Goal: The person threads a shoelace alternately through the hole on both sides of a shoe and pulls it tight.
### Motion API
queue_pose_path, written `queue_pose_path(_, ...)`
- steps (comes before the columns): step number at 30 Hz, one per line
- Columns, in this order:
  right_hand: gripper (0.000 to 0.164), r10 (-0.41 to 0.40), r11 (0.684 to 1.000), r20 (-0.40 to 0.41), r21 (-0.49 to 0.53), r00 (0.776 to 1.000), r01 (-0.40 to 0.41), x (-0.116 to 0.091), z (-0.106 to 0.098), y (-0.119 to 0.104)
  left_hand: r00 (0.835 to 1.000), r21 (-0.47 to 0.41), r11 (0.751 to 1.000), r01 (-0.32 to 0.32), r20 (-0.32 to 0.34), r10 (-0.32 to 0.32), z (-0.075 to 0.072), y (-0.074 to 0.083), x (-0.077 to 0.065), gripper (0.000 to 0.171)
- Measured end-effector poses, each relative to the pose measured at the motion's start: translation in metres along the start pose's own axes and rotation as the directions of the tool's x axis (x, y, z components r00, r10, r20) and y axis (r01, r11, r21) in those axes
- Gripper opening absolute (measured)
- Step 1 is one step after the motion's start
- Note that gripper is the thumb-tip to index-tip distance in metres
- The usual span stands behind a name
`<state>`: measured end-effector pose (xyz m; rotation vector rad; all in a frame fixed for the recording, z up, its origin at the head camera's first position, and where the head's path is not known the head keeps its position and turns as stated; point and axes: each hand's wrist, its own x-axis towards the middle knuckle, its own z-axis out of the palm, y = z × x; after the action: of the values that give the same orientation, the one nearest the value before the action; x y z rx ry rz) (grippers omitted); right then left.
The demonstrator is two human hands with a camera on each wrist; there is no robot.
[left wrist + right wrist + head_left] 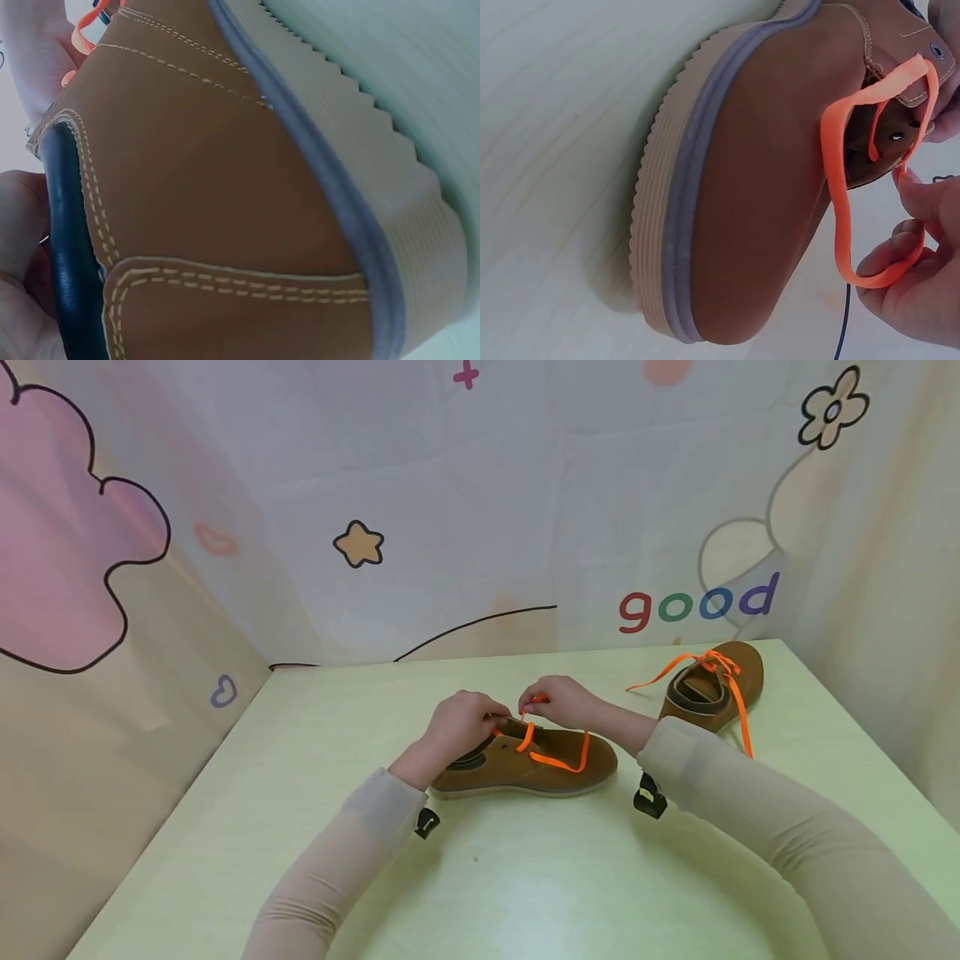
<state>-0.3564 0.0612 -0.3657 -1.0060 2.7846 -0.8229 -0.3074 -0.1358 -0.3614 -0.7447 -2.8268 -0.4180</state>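
Note:
A brown shoe with a pale ridged sole stands on the table, its toe to the right. My left hand grips the top of the shoe at the edge of its opening, beside the eyelets. In the left wrist view, part of that hand shows past the dark padded collar. Above the tongue area, my right hand pinches an orange shoelace. In the right wrist view the lace runs from the eyelet flap in a loose loop to the right fingers.
A second brown shoe with orange laces, their ends hanging loose, stands at the back right of the light table. Behind the table hangs a printed curtain. Black camera mounts are worn at both wrists.

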Motion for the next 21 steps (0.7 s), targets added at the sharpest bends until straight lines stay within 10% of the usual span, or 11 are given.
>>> queue_pose_path(21,0.024,-0.027,1.0,0.074,-0.001,0.997,0.027,-0.0017,0.0026,-0.0026,0.998,0.013,1.0,0.008,-0.07,-0.007,0.0066,0.0004,-0.0018,0.016)
